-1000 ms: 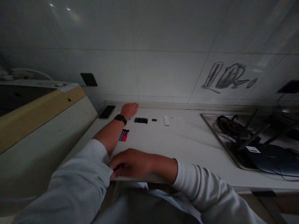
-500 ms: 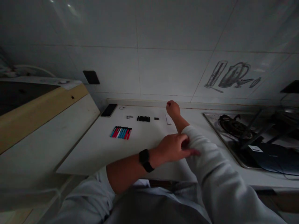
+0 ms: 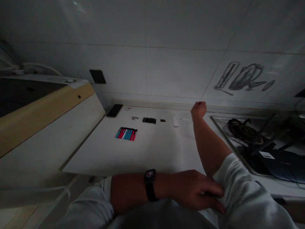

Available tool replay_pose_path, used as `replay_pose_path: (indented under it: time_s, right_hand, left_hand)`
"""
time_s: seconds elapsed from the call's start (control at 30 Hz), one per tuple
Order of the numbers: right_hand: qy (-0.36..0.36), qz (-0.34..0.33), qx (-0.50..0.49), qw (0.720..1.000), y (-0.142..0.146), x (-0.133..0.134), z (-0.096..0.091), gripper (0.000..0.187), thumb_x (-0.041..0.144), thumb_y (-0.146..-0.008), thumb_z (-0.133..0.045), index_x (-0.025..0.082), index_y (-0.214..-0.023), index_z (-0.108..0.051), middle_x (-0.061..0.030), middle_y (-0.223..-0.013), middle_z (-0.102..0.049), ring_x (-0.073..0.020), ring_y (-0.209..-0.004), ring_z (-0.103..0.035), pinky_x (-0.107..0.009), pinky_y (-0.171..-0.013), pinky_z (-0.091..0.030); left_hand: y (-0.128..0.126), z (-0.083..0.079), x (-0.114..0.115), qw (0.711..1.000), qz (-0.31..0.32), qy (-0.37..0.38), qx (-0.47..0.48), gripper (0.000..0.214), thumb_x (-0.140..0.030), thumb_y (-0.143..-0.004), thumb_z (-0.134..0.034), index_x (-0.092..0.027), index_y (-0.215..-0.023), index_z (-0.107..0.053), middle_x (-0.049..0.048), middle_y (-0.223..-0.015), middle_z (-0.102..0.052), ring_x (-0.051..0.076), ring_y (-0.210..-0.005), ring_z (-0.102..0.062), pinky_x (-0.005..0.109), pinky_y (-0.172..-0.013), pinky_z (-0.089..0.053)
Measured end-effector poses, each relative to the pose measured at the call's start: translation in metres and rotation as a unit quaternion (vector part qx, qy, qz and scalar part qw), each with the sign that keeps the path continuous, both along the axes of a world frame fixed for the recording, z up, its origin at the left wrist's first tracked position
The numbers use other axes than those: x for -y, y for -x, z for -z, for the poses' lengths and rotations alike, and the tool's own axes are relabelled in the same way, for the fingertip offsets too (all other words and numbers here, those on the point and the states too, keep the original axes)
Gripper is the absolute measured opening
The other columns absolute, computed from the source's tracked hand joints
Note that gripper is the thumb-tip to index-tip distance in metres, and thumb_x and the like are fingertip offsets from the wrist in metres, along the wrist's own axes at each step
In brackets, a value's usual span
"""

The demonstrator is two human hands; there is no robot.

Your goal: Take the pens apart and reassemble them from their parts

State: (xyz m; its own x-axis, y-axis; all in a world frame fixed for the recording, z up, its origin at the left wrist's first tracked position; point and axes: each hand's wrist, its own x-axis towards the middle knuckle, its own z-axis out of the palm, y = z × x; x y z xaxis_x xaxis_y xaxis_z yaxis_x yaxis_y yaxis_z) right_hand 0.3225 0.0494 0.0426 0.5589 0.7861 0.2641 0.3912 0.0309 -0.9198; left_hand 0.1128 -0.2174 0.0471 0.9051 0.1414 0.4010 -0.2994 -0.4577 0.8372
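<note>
My left hand (image 3: pixel 194 189), with a black watch (image 3: pixel 150 175) on its wrist, is closed on the light sleeve (image 3: pixel 234 171) of my right arm. The sleeve is bunched below the right elbow. My right hand (image 3: pixel 199 109) makes a fist over the back of the counter near the wall, with nothing visible in it. To its left lie a small white strip (image 3: pixel 175 121), a small dark piece (image 3: pixel 163 120), a row of short black cylinders (image 3: pixel 149 120) and several tiny metal parts (image 3: pixel 134 118). Nearer stands out a row of red, blue and white pen-like tubes (image 3: pixel 126 134).
A dark phone (image 3: pixel 114 110) and a thin ring (image 3: pixel 127 108) lie at the counter's back left. A slanted cabinet-like box (image 3: pixel 78 124) borders the left side. On the right is a gas hob (image 3: pixel 245 130) with a dark flat object (image 3: pixel 281 162) over it. A tiled wall (image 3: pixel 171 73) closes the back.
My right fist has swung to the right and the forearm is barer, its sleeve pulled back toward the elbow. My left hand has moved down and right with the sleeve. The view has shifted slightly.
</note>
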Motion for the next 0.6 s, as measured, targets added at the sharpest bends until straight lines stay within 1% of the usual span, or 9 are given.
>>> replay_pose_path:
  time_s: [0.07,0.13,0.17,0.2,0.27,0.33,0.4,0.5,0.6]
  right_hand:
    - [0.01,-0.029,0.074,0.997,0.02,0.01,0.012,0.028,0.024,-0.094,-0.066,0.019,-0.122,-0.066,-0.0177,-0.135,-0.06,-0.0303,-0.12,-0.058,-0.038,-0.089,-0.05]
    - [0.032,-0.098,0.272,0.957,0.043,0.02,0.021,0.032,0.028,-0.095,-0.061,0.018,-0.126,-0.063,-0.018,-0.131,-0.063,-0.0292,-0.113,-0.061,-0.035,-0.087,-0.046]
    - [0.013,-0.1,0.316,0.943,0.054,0.025,0.024,0.033,0.03,-0.098,-0.055,0.018,-0.129,-0.061,-0.0174,-0.128,-0.064,-0.0271,-0.107,-0.063,-0.034,-0.085,-0.045]
    - [-0.01,-0.095,0.324,0.941,0.062,0.032,0.025,0.033,0.031,-0.1,-0.05,0.017,-0.129,-0.06,-0.0162,-0.123,-0.067,-0.0248,-0.1,-0.064,-0.032,-0.082,-0.044]
    - [-0.038,-0.1,0.292,0.95,0.073,0.047,0.026,0.03,0.034,-0.102,-0.045,0.018,-0.12,-0.063,-0.0121,-0.106,-0.072,-0.0214,-0.087,-0.064,-0.031,-0.079,-0.044]
    - [-0.039,-0.158,0.253,0.954,0.079,0.067,0.029,0.029,0.039,-0.102,-0.045,0.02,-0.106,-0.066,-0.0082,-0.091,-0.072,-0.0195,-0.079,-0.063,-0.03,-0.075,-0.044]
    - [-0.015,-0.217,0.192,0.957,0.083,0.087,0.035,0.03,0.043,-0.099,-0.047,0.021,-0.097,-0.066,-0.0041,-0.078,-0.069,-0.0177,-0.07,-0.061,-0.028,-0.069,-0.043]
    - [0.031,-0.291,0.106,0.95,0.093,0.111,0.054,0.036,0.05,-0.097,-0.047,0.021,-0.088,-0.067,-0.0007,-0.07,-0.064,-0.0166,-0.067,-0.06,-0.027,-0.067,-0.043]
    - [0.075,-0.327,0.063,0.94,0.102,0.12,0.073,0.041,0.054,-0.096,-0.048,0.02,-0.083,-0.067,0.001,-0.066,-0.06,-0.0159,-0.063,-0.055,-0.027,-0.063,-0.041]
  left_hand:
    - [-0.008,-0.006,0.001,1.0,-0.005,-0.014,0.001,0.033,-0.028,-0.096,-0.068,-0.022,-0.074,-0.044,-0.0008,-0.073,-0.055,0.013,-0.073,-0.057,0.023,-0.072,-0.045]
    - [-0.012,-0.002,-0.008,0.999,0.002,-0.036,-0.009,0.026,-0.032,-0.096,-0.069,-0.022,-0.079,-0.052,0.0004,-0.08,-0.063,0.014,-0.078,-0.061,0.024,-0.076,-0.046]
    - [-0.011,0.002,-0.015,0.999,0.003,-0.044,-0.019,0.022,-0.034,-0.096,-0.069,-0.022,-0.083,-0.057,0.0012,-0.085,-0.066,0.014,-0.079,-0.062,0.024,-0.076,-0.046]
    - [-0.007,0.009,-0.025,0.998,-0.017,-0.041,-0.037,0.016,-0.035,-0.097,-0.068,-0.022,-0.09,-0.061,0.0028,-0.092,-0.07,0.015,-0.084,-0.064,0.024,-0.079,-0.047]
    - [0.007,0.023,-0.05,0.992,-0.1,-0.018,-0.077,0.015,-0.036,-0.098,-0.066,-0.021,-0.098,-0.066,0.0041,-0.098,-0.073,0.015,-0.085,-0.065,0.025,-0.079,-0.047]
    - [0.029,0.036,-0.079,0.971,-0.214,0.004,-0.102,0.019,-0.035,-0.099,-0.06,-0.019,-0.091,-0.066,0.0031,-0.088,-0.072,0.015,-0.079,-0.063,0.025,-0.073,-0.045]
    - [0.053,0.045,-0.108,0.941,-0.316,0.0,-0.125,0.032,-0.041,-0.1,-0.056,-0.018,-0.078,-0.062,0.0,-0.07,-0.062,0.014,-0.066,-0.055,0.026,-0.063,-0.04]
    - [0.08,0.053,-0.141,0.911,-0.39,-0.011,-0.134,0.04,-0.045,-0.098,-0.055,-0.019,-0.068,-0.054,-0.0026,-0.061,-0.05,0.014,-0.06,-0.046,0.027,-0.057,-0.032]
    - [0.097,0.06,-0.159,0.891,-0.437,-0.034,-0.117,0.042,-0.046,-0.097,-0.054,-0.019,-0.066,-0.051,-0.0034,-0.061,-0.044,0.014,-0.061,-0.042,0.027,-0.058,-0.028]
